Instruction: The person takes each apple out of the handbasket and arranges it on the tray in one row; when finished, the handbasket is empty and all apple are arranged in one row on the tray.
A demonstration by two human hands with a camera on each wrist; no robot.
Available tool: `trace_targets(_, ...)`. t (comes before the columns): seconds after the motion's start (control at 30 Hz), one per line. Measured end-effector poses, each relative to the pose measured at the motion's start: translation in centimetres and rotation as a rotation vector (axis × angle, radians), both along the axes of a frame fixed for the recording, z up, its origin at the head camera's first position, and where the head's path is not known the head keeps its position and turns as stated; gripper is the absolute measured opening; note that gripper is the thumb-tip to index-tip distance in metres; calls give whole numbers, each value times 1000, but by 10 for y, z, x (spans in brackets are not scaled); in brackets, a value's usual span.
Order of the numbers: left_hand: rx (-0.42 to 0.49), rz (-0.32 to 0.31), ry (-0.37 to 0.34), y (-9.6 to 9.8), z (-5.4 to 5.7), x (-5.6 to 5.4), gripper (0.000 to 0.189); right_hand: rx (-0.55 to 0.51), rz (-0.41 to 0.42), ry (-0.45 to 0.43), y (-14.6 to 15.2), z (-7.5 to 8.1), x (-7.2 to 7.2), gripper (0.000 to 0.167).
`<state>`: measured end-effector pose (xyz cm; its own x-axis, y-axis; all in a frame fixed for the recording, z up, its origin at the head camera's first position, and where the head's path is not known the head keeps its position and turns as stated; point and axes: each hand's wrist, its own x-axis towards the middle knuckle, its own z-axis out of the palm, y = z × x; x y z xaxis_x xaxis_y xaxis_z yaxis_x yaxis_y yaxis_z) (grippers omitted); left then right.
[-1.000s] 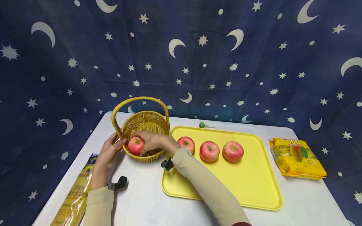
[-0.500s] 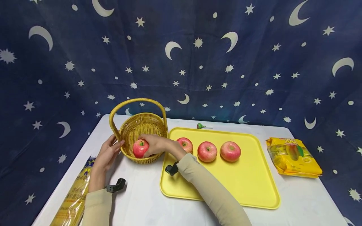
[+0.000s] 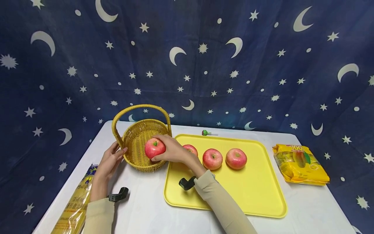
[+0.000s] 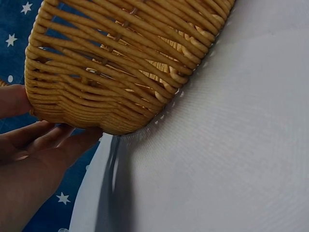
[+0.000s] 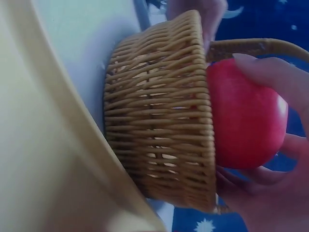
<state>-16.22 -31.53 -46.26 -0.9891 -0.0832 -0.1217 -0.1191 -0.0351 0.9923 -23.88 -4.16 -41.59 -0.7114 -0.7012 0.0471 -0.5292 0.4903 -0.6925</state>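
Note:
A red apple [image 3: 154,149] is gripped in my right hand [image 3: 173,150], thumb on one side and fingers on the other. It sits at the mouth of the wicker basket [image 3: 136,140]; in the right wrist view the apple [image 5: 248,116] shows beyond the rim of the basket [image 5: 159,111]. My left hand [image 3: 108,165] pinches the basket's left side near the foot of its arched handle. From the left wrist view, the thumb of the left hand [image 4: 34,169] lies at the rim and the fingers against the outer wall. No other apple shows inside the basket.
A yellow tray [image 3: 248,195] right of the basket carries three apples [image 3: 212,159] in a row. Behind it lies a green-headed lollipop [image 3: 205,132]. A yellow mango candy bag [image 3: 301,164] is at the right, a long yellow packet [image 3: 74,204] at the left.
My right hand has lifted the apple from low inside the basket and brought it up and to the right. The left hand keeps its place on the basket; the head view shifted slightly.

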Motion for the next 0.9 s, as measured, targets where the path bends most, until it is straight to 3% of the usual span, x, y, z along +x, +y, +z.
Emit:
trace_targets(0.6,2,-5,8,-1,-6,2,73,-233,-178,9,72,9,33,99)
trace_targets(0.9,-5,-13,22,-1,-3,0,73,-225,-296,-9,121,17,42,98)
